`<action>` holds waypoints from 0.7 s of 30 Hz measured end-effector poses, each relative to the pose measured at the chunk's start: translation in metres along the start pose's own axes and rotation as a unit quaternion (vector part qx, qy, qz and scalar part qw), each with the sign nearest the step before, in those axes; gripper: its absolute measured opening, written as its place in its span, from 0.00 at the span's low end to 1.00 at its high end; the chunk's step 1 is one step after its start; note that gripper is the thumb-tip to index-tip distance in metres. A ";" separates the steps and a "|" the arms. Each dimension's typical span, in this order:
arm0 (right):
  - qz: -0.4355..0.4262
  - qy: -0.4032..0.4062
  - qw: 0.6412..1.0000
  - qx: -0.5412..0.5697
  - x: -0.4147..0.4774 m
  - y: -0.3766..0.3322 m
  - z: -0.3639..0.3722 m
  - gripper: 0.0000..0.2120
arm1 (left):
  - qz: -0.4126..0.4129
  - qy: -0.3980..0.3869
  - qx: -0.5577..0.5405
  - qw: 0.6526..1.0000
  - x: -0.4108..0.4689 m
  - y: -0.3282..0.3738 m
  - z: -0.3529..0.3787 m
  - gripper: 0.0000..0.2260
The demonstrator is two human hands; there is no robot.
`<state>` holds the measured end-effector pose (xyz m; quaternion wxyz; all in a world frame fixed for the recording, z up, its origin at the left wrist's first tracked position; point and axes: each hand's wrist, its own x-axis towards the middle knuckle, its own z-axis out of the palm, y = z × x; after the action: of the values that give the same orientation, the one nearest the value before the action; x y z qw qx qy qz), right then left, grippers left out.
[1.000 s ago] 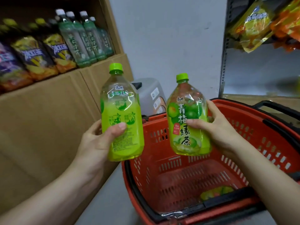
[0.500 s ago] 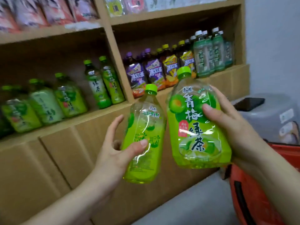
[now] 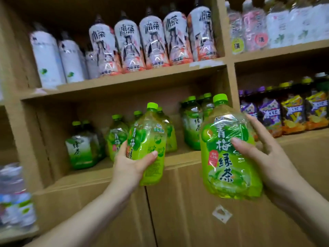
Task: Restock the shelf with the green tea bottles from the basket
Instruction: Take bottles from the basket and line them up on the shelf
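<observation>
The left hand (image 3: pixel 130 166), fingers (image 3: pixel 151 155) clamped on a near-upright green tea bottle (image 3: pixel 149 138), is nearer the front edge of the shelf (image 3: pixel 183 157); the right hand (image 3: pixel 265 157) grips a second bottle (image 3: pixel 229 157), farther back.

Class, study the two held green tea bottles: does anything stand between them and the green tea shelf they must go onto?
Nothing visible blocks the open shelf front. The left hand holds one bottle before stocked bottles; the right hand holds the other bottle beside it. Bare board shows between clusters.
</observation>
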<state>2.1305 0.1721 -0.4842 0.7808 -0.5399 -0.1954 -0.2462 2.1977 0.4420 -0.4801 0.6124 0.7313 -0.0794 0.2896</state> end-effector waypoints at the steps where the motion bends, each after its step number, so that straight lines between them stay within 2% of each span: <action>1: -0.004 -0.006 1.000 -0.001 0.011 0.007 0.016 0.38 | 0.014 0.019 0.027 0.999 0.017 -0.007 -0.012 0.56; 3: -0.005 -0.016 1.000 -0.004 0.033 0.025 0.050 0.42 | 0.023 0.049 0.069 0.996 0.050 -0.020 -0.034 0.56; 6: 0.016 -0.032 0.999 0.038 0.060 0.055 0.099 0.43 | 0.026 0.075 0.126 0.989 0.083 -0.037 -0.062 0.49; 8: 0.022 -0.035 0.998 0.039 0.074 0.074 0.127 0.41 | 0.021 0.086 0.154 0.984 0.095 -0.046 -0.075 0.52; 11: 0.026 -0.055 0.998 0.022 0.093 0.103 0.162 0.39 | 0.007 0.115 0.180 0.977 0.106 -0.064 -0.091 0.50; 16: 0.023 -0.053 0.996 -0.074 0.109 0.149 0.191 0.41 | -0.024 0.090 0.221 0.971 0.121 -0.087 -0.100 0.51; 18: 0.024 -0.081 0.992 -0.095 0.112 0.163 0.194 0.43 | -0.039 0.075 0.227 0.970 0.129 -0.088 -0.099 0.53; 21: 0.009 -0.133 0.967 -0.215 0.119 0.174 0.198 0.49 | -0.037 0.046 0.243 0.968 0.129 -0.090 -0.103 0.53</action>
<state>2.3222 0.3886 -0.4791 0.6154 -0.7251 -0.2350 -0.2009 2.3121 0.5916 -0.4814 0.4302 0.8463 0.0491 0.3105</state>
